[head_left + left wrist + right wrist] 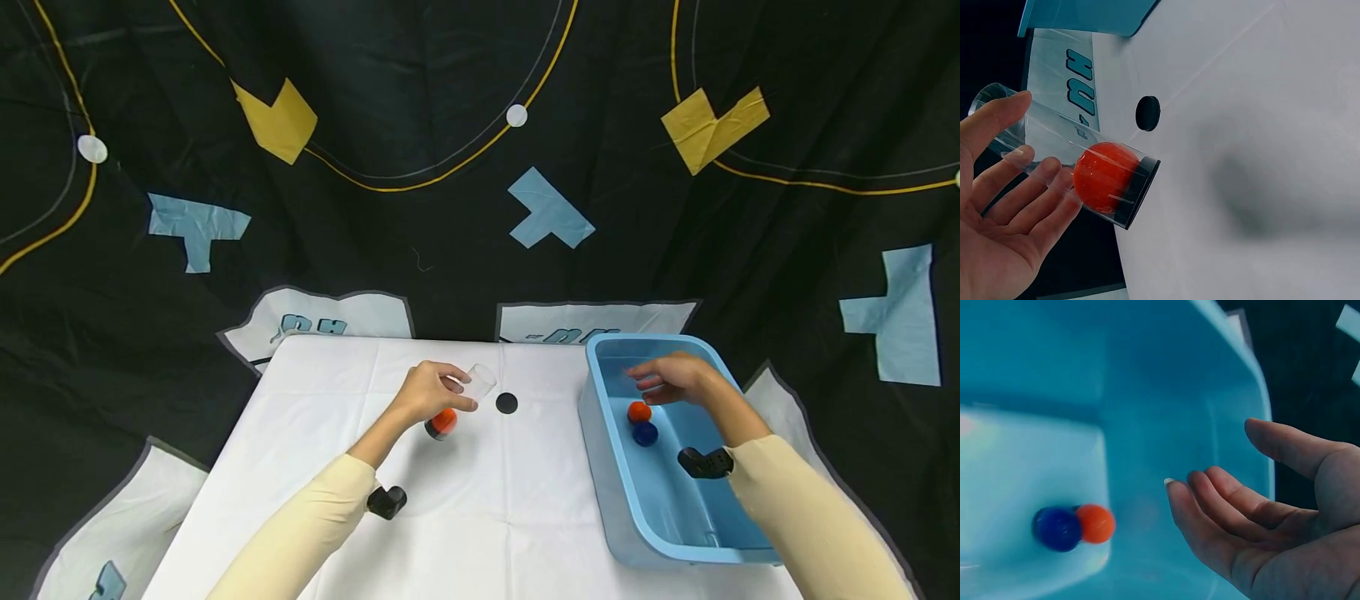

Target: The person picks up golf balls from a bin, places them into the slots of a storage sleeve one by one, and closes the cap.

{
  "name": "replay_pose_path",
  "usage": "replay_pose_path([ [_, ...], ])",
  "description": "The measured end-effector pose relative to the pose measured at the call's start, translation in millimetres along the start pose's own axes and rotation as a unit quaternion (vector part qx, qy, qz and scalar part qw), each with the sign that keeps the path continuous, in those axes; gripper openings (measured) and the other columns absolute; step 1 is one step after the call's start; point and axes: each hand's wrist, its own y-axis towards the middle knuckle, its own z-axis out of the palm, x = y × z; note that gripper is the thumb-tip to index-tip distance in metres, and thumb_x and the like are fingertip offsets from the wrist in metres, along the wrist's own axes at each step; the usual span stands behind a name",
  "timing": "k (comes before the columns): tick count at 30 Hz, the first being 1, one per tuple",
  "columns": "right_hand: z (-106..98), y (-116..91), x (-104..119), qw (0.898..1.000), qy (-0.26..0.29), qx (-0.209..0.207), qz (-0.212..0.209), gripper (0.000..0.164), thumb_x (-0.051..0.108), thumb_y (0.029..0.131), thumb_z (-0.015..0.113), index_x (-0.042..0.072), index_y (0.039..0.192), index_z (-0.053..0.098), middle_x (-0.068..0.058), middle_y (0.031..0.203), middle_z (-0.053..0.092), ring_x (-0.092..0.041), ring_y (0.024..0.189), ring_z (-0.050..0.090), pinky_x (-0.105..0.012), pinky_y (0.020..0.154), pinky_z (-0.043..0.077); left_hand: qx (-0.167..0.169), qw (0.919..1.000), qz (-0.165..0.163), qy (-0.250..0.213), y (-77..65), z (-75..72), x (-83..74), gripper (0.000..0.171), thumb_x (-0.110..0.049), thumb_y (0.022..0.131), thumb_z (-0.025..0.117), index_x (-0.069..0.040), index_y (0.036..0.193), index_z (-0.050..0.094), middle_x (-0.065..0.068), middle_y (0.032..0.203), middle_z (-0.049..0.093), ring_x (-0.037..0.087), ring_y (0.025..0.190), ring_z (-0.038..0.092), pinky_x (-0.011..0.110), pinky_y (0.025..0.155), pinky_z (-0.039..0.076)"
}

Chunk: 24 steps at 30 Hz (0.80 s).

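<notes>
My left hand grips a clear tube above the white table. The tube tilts, its black-capped end lower than the other. Inside, against that cap, rests an orange-red ball. Thumb and fingers lie on opposite sides of the tube in the left wrist view. Over the far part of a light blue bin is my right hand, fingers loosely bent and holding nothing. On the bin floor below it, an orange ball touches a dark blue ball.
A black disc lies on the white table, between the tube and the bin. Behind the table hangs a black cloth with yellow and blue tape shapes. Each wrist carries a black device.
</notes>
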Motion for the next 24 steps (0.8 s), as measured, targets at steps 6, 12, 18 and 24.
replay_pose_path([
  [6,-7,10,-27,0.999,0.024,0.006,0.028,0.058,0.027,0.104,0.056,-0.014,0.143,0.042,-0.038,0.141,0.05,-0.02,0.086,0.073,-0.042,0.093,0.058,0.0,1.0,-0.006,-0.004,-2.3,0.1,-0.4,0.037,-0.024,0.068,0.094,-0.013,0.1,0.079,0.003,0.091,0.078,0.017,0.086,0.072,0.032,0.078,0.059],
  [12,-9,19,-52,0.997,0.056,0.026,0.052,0.053,0.022,0.105,0.052,-0.014,0.143,0.043,-0.035,0.133,0.055,-0.021,0.086,0.07,-0.038,0.092,0.059,0.003,1.0,-0.008,-0.004,-4.0,1.4,1.3,0.037,-0.025,0.068,0.094,-0.013,0.1,0.079,0.003,0.091,0.077,0.016,0.086,0.071,0.032,0.078,0.059],
  [18,-7,28,-73,0.99,0.102,0.025,0.095,0.056,0.02,0.105,0.052,-0.017,0.143,0.035,-0.037,0.133,0.052,-0.023,0.089,0.069,-0.035,0.093,0.059,0.009,1.0,-0.004,-0.002,-3.4,2.5,3.4,0.042,-0.025,0.069,0.093,-0.009,0.105,0.078,0.003,0.092,0.078,0.017,0.087,0.071,0.034,0.079,0.059],
  [24,-3,33,-88,0.983,0.132,0.023,0.127,0.056,0.018,0.105,0.051,-0.019,0.143,0.033,-0.032,0.12,0.057,-0.024,0.086,0.067,-0.035,0.094,0.058,0.012,0.9999,-0.006,-0.003,-5.2,2.7,5.8,0.039,-0.025,0.069,0.093,-0.012,0.103,0.078,0.004,0.092,0.077,0.018,0.087,0.071,0.034,0.079,0.059],
])
